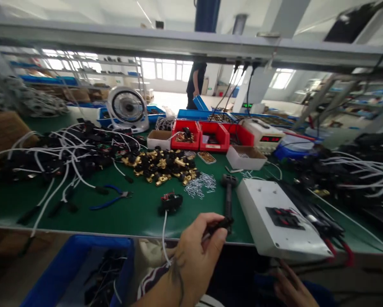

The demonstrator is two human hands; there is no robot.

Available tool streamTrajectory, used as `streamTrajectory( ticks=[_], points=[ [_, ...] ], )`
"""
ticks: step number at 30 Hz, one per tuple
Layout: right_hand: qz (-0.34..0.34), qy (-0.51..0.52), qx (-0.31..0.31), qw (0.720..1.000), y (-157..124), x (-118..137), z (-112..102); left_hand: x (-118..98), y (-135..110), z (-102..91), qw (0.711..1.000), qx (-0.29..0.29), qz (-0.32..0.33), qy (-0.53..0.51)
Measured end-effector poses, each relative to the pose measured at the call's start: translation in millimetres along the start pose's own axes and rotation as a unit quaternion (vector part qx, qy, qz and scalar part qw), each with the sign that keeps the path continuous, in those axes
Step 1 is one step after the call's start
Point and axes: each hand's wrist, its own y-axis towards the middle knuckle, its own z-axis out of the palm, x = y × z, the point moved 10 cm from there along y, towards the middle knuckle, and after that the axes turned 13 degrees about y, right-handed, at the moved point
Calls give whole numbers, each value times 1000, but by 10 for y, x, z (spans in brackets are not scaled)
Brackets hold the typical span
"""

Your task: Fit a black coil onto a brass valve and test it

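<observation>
My left hand (pixel 196 251) is at the table's front edge, with thumb and fingers pinched on a small black plug (pixel 219 224). A white wire (pixel 163 232) runs from beside that wrist up to a black and red component (pixel 170 201) lying on the green mat (pixel 140 213). A black-handled tool (pixel 228 192) lies just beyond the plug. My right hand (pixel 289 288) is low, below the table edge and under a white test box (pixel 274 217), fingers apart and holding nothing I can see.
A pile of brass and black fittings (pixel 161 164), metal clips (pixel 201 185) and blue pliers (pixel 111 198) lie on the mat. Red bins (pixel 198 136), a fan (pixel 127 108) and a meter (pixel 268 136) stand behind. Wire harnesses (pixel 60 153) fill both sides. Blue crate (pixel 76 273) below left. A person (pixel 196 83) stands far back.
</observation>
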Motion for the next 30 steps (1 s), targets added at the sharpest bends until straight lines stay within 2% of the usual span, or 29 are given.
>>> streamTrajectory(
  ticks=[1,3,6,8,9,11,15,18,21,26,30],
  points=[
    [21,13,-4,1000,26,-87,-29,-30,12,-27,1000,-5,11,-4],
    [64,62,30,996,85,-232,111,-103,24,-76,999,-15,33,-7],
    [72,83,81,991,96,-253,417,-184,14,-98,998,-25,49,3],
    [68,91,78,990,59,-222,482,-209,-1,-90,998,-28,55,27],
    [62,99,62,991,45,-197,449,-215,-10,-85,997,-27,58,41],
    [28,123,1,992,44,-121,247,-225,-31,-89,995,-27,69,62],
    [-82,151,-169,970,48,54,-431,-265,-75,-131,990,-36,98,91],
    [-133,141,-242,951,21,148,-771,-312,-93,-95,986,-22,122,110],
    [-128,123,-232,956,64,159,-804,-314,-92,-72,987,-15,112,115],
    [-76,81,-173,979,247,-47,-586,-323,-107,-51,993,2,83,80],
    [-101,18,-241,965,366,-99,-721,-396,-145,-58,993,-2,108,36]
  ],
)
